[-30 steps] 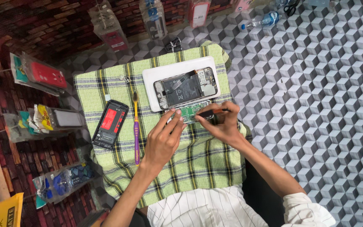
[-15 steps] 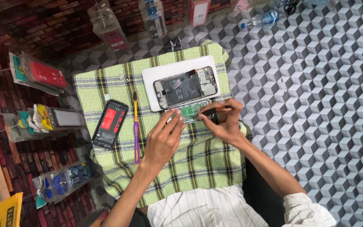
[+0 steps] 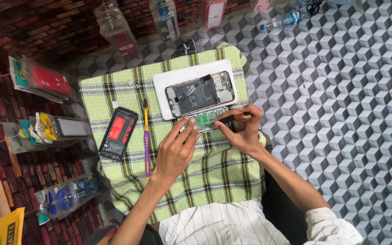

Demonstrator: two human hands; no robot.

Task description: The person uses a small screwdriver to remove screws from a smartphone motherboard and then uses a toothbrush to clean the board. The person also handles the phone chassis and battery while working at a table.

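An opened phone [image 3: 200, 94] with its insides exposed lies on a white tray [image 3: 178, 77] on a green checked cloth [image 3: 214, 172]. Just below it sits a small green circuit board [image 3: 205, 120]. My left hand [image 3: 177, 147] rests on the cloth with its fingertips steadying the board's left end. My right hand [image 3: 243, 131] grips a thin tool with an orange and black handle [image 3: 233, 117], its tip pointing left onto the board.
A phone back cover with a red battery [image 3: 118, 133] and a yellow and purple toothbrush [image 3: 146, 136] lie left on the cloth. Packaged phone cases [image 3: 46, 80] hang around the brick-pattern wall. A water bottle [image 3: 281, 20] lies at the top on the cube-pattern floor.
My right hand has shifted slightly, turning the tool more level against the board. My left hand holds its place.
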